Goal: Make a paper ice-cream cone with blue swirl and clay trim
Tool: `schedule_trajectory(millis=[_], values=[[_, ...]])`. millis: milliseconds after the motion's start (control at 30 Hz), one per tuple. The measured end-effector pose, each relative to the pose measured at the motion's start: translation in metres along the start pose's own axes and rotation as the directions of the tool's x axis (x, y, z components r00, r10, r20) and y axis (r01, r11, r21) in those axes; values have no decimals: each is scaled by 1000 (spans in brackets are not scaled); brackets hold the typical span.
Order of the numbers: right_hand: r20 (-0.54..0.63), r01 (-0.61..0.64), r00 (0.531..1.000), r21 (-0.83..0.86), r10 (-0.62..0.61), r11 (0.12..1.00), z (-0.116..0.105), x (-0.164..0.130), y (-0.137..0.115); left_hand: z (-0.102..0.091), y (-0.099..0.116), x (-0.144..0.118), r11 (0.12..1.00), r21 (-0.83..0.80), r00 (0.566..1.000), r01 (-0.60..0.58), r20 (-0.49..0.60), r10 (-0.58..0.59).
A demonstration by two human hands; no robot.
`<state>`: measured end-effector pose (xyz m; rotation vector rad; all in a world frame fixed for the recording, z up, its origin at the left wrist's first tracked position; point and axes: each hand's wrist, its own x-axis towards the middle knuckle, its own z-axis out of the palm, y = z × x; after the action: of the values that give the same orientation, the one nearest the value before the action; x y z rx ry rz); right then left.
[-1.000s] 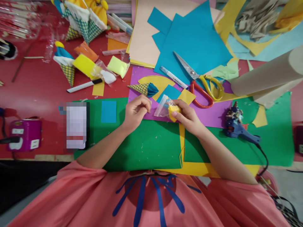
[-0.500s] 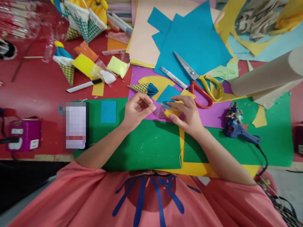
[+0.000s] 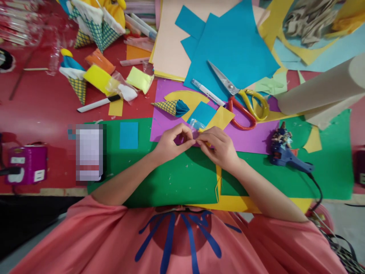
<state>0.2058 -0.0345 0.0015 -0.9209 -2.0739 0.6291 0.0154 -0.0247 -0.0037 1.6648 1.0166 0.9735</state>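
Between both hands, over the purple sheet (image 3: 251,139), a small clear plastic bag (image 3: 196,127) is pinched.

Left hand (image 3: 171,142) and right hand (image 3: 219,146) meet fingertip to fingertip on the bag's near edge, each closed narrowly on it; the bag's far end pokes out beside a yellow square (image 3: 221,118). Scissors (image 3: 242,101) and a glue gun (image 3: 285,154) lie to the right, while bare green sheet (image 3: 176,179) spreads toward the counter's near edge.

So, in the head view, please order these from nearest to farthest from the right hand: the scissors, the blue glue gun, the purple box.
Measured from the right hand:
1. Scissors, just beyond it, up-right.
2. Blue glue gun, farther right on the green sheet.
3. Purple box, far left edge.
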Motion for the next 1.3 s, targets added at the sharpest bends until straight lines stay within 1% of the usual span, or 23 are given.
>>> schedule_trajectory(millis=[67,100,167,233,300,333,400,467,533,567,600,633,667,733,767,833,900,967,1067,1133,1200,1233,1300], values=[[16,25,1000,-17,-25,1000,0,0,1,0,2,1,1000,-5,1000,-16,26,16],[19,15,1000,-9,-15,1000,0,0,1,-1,3,1,1000,-20,999,-23,38,24],[-9,-52,999,47,52,998,-3,-1,1,-3,2,1,997,-69,999,-19,37,21],[-86,-158,981,138,171,978,-7,-2,3,-7,-1,2,993,-114,999,-24,-44,19],[-164,-259,940,224,298,940,-13,-2,6,-11,-4,4,991,-130,984,-34,-180,10],[-192,-304,915,247,354,920,-16,-2,8,-13,-6,5,991,-131,974,-23,-229,-8],[-227,-375,872,257,433,891,-19,0,13,-16,-8,6,992,-117,962,43,-264,-73],[-250,-399,853,250,458,882,-20,1,18,-17,-9,9,993,-59,955,104,-272,-117],[-265,-380,858,247,440,891,-19,3,20,-16,-9,11,993,-11,949,119,-293,-117],[-267,-366,866,234,421,901,-19,3,20,-15,-9,12,993,-22,947,115,-299,-116],[-262,-353,879,204,399,913,-18,3,19,-13,-9,12,992,-68,950,106,-289,-121],[-248,-336,896,162,368,928,-17,3,17,-12,-8,12,984,-148,957,99,-256,-135],[-225,-309,917,119,329,944,-16,2,14,-10,-8,12,964,-243,967,103,-201,-154],[-143,-228,961,68,235,971,-14,1,6,-6,-6,10,898,-417,982,139,-58,-179],[-98,-184,977,74,190,980,-12,0,2,-4,-4,8,867,-470,984,164,11,-180],[-44,-120,991,113,126,986,-8,-3,-4,-1,-2,5,847,-502,984,178,96,-150],[-64,-102,992,139,112,985,-2,-5,-7,1,0,2,874,-466,988,140,128,-90],[-123,-105,985,140,122,985,2,-7,-7,2,0,-1,915,-393,990,92,132,-42],[-191,-84,976,119,106,989,4,-8,-6,1,1,-3,961,-269,993,61,112,-32],[-199,-85,974,102,104,991,2,-7,-4,0,3,-4,978,-204,994,45,103,-25],[-193,-141,969,87,156,986,-3,-6,-2,0,5,-5,989,-145,996,8,88,5],[-197,-182,961,86,196,980,-5,-5,-1,-1,5,-5,994,-107,998,-15,64,22],[-237,-263,929,115,284,958,-11,-3,4,-2,5,-4,999,-8,999,-34,-30,34]])
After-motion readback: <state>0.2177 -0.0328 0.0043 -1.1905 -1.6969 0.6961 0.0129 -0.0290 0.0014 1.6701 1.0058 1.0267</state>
